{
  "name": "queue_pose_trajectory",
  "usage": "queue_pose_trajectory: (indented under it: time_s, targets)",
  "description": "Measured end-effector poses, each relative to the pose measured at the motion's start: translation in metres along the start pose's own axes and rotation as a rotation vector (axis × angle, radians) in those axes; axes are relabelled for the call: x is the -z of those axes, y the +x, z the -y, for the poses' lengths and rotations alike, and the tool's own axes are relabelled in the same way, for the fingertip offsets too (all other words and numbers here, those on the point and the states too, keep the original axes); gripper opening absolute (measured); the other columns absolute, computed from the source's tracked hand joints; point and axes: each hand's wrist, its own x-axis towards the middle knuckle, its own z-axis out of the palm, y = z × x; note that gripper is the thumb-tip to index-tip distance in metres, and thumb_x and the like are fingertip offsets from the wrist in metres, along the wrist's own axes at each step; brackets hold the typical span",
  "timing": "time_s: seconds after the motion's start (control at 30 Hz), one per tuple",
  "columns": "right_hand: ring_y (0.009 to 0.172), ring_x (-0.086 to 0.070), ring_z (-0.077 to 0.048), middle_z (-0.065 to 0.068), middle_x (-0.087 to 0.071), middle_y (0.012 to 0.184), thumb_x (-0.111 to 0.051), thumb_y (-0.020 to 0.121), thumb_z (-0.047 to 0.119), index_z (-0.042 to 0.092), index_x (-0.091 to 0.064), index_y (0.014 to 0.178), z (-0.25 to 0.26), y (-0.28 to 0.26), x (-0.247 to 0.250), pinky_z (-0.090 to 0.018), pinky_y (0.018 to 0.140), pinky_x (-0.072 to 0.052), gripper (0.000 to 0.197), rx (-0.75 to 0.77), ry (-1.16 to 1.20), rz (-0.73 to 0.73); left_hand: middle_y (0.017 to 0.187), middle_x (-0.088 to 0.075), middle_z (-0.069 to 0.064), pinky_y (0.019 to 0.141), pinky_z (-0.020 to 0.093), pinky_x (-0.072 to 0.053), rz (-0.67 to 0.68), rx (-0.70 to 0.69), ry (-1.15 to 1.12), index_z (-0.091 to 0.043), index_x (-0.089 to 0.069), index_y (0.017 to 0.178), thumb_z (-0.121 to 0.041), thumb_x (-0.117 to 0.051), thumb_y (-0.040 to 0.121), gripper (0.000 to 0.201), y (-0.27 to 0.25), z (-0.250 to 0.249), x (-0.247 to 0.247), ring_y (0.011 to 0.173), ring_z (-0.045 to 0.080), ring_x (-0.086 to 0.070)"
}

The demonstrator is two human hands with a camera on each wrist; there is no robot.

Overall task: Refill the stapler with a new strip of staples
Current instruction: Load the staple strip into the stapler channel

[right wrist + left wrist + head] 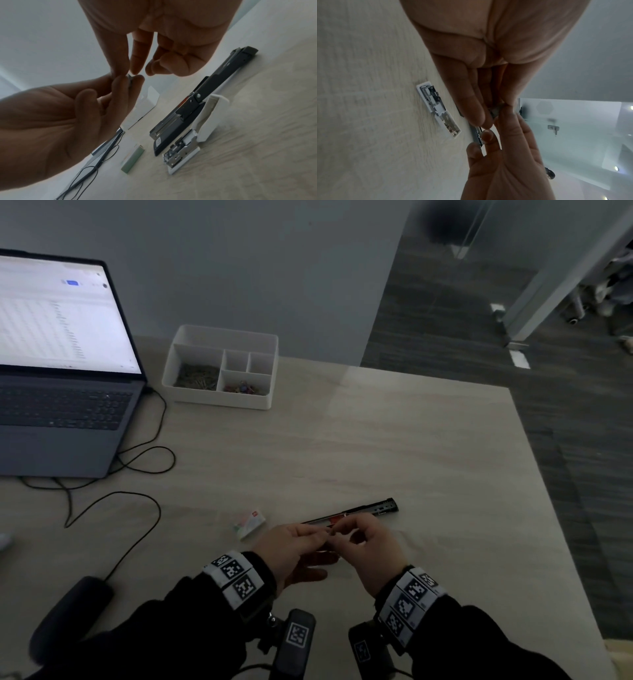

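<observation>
Hands: two were in view at lower centre of the head view, the left hand (294, 546) and the right hand (371, 546), fingertips meeting above the table (428, 446).
Staple strip: one short grey staple strip (130, 79) was seen, pinched between both hands' fingertips and held clear of the table surface.
Left hand state: thumb and fingers were curled onto the strip; the remaining fingers were loosely bent.
Right hand state: thumb and forefinger pinched the same strip; the other fingers were curled toward the palm.
Stapler: one long black stapler (356, 513) lay opened out flat on the table just beyond the hands, running from centre toward the right of the head view; in the right wrist view its white top cover and metal magazine (181, 147) lay swung open beside the black base.
Staple box: one small white and green staple box (250, 523) lay on the table just left of the left hand, apart from the stapler.
Organiser tray: one white organiser tray (219, 402) with five compartments stood at upper centre, well apart from the hands; two front compartments held small items.
Laptop: one open laptop (61, 419) stood at upper left, with black cables (150, 508) looping across the table.
Edges: the table's right edge ran diagonally down the right of the head view; bare tabletop lay between the stapler and that edge and between the stapler and the tray.
</observation>
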Motion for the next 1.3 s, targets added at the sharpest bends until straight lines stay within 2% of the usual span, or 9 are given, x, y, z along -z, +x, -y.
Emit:
queue_pose_trajectory:
  time_s: [0.1, 0.3, 0.63, 0.77, 0.87, 0.97, 1.07, 1.2, 1.3]
  targets:
    - [0.067, -0.057, -0.012, 0.004, -0.064, 0.089, -0.078, 0.075, 0.018, 0.038, -0.065, 0.075, -0.004, 0.000, 0.003, -0.021, 0.060, -0.049, 0.024, 0.100, -0.033, 0.046, 0.085, -0.072, 0.009, 0.061, 0.030, -0.058, 0.009, 0.029, -0.049, -0.006, -0.072, 0.106, -0.019, -0.062, 0.090, 0.023, 0.001, 0.002, 0.001, 0.079, 0.019, -0.071]
    - [0.066, -0.056, -0.008, 0.003, -0.062, 0.090, -0.077, 0.075, 0.014, 0.032, -0.066, 0.080, -0.005, 0.001, 0.004, -0.024, 0.063, -0.050, 0.022, 0.178, -0.045, 0.097, 0.078, -0.069, 0.005, 0.058, 0.029, -0.057, 0.021, 0.027, -0.077, -0.005, -0.071, 0.109, -0.021, -0.062, 0.090, 0.026, 0.004, 0.003, 0.002, 0.072, 0.016, -0.066]
    - [0.065, -0.055, -0.008, 0.004, -0.061, 0.084, -0.076, 0.077, 0.010, 0.018, -0.066, 0.074, -0.010, 0.007, 0.005, -0.019, 0.062, -0.047, 0.013, 0.169, -0.049, 0.173, 0.082, -0.071, 0.007, 0.059, 0.032, -0.056, 0.011, 0.072, -0.064, -0.011, -0.074, 0.089, -0.015, -0.068, 0.085, 0.008, 0.012, 0.007, 0.011, 0.077, 0.021, -0.069]
    - [0.067, -0.054, -0.006, 0.002, -0.059, 0.083, -0.072, 0.081, 0.007, 0.019, -0.062, 0.076, -0.012, 0.008, 0.003, -0.013, 0.064, -0.043, 0.016, 0.171, -0.052, 0.228, 0.077, -0.070, 0.006, 0.058, 0.031, -0.056, 0.014, 0.082, -0.068, -0.011, -0.072, 0.085, -0.013, -0.066, 0.087, 0.007, 0.012, 0.008, 0.011, 0.073, 0.019, -0.067]
    - [0.068, -0.053, -0.002, 0.007, -0.055, 0.081, -0.067, 0.084, 0.006, 0.025, -0.057, 0.076, -0.011, 0.009, 0.002, -0.011, 0.064, -0.040, 0.024, 0.171, -0.095, 0.260, 0.079, -0.068, 0.007, 0.056, 0.031, -0.055, -0.001, 0.082, -0.073, -0.014, -0.069, 0.078, -0.013, -0.065, 0.087, 0.010, 0.014, 0.010, 0.012, 0.081, 0.023, -0.065]
    - [0.061, -0.050, -0.002, 0.007, -0.055, 0.076, -0.063, 0.088, 0.010, 0.024, -0.056, 0.078, -0.010, 0.009, 0.002, -0.012, 0.059, -0.040, 0.019, 0.092, -0.109, 0.276, 0.087, -0.066, 0.010, 0.053, 0.030, -0.054, -0.051, 0.071, -0.113, -0.015, -0.066, 0.081, -0.014, -0.065, 0.087, 0.006, 0.017, 0.011, 0.015, 0.090, 0.027, -0.063]
    - [0.055, -0.047, 0.000, 0.007, -0.056, 0.070, -0.061, 0.091, 0.014, 0.022, -0.058, 0.080, -0.009, 0.010, 0.002, -0.012, 0.054, -0.039, 0.013, 0.017, -0.086, 0.302, 0.087, -0.068, 0.010, 0.051, 0.030, -0.053, -0.056, 0.054, -0.110, -0.013, -0.069, 0.088, -0.018, -0.065, 0.087, 0.007, 0.017, 0.012, 0.017, 0.086, 0.026, -0.065]
    - [0.056, -0.050, -0.004, 0.008, -0.056, 0.064, -0.061, 0.090, 0.018, 0.024, -0.061, 0.079, -0.012, 0.013, -0.001, -0.021, 0.053, -0.043, 0.013, -0.088, -0.051, 0.295, 0.073, -0.065, 0.006, 0.044, 0.025, -0.042, -0.069, 0.043, -0.037, -0.016, -0.065, 0.079, -0.028, -0.067, 0.086, 0.014, 0.014, 0.013, 0.015, 0.061, 0.017, -0.059]
    - [0.049, -0.046, -0.013, 0.005, -0.050, 0.057, -0.059, 0.092, 0.019, 0.024, -0.060, 0.076, -0.013, 0.020, -0.001, -0.028, 0.046, -0.038, 0.016, -0.267, 0.093, 0.199, 0.063, -0.056, 0.005, 0.042, 0.023, -0.034, -0.225, -0.088, 0.111, -0.017, -0.056, 0.064, -0.024, -0.068, 0.085, 0.025, 0.021, 0.014, 0.024, 0.049, 0.013, -0.047]
